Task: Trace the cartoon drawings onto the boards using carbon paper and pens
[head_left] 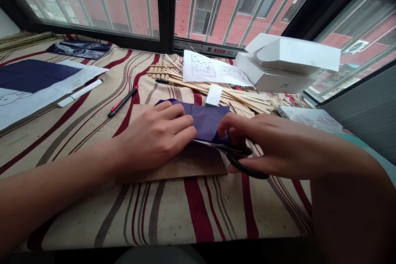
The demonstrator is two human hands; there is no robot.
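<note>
Purple paper [206, 119]; left hand [156, 134] open on it; scissors [238, 157] point left; held in right hand's [266, 144] grip

The right hand [272, 144] covers much of the scissors [244, 167] at about five o'clock, and their blade tips are lost beneath the dark blue paper [206, 119]. The left hand [157, 134] hides that paper's left part. At nine o'clock, the frame's edge cuts off a printed sheet [18, 107]. At twelve o'clock, the small writing on a drawing sheet [213, 70] is too small to read.
</note>
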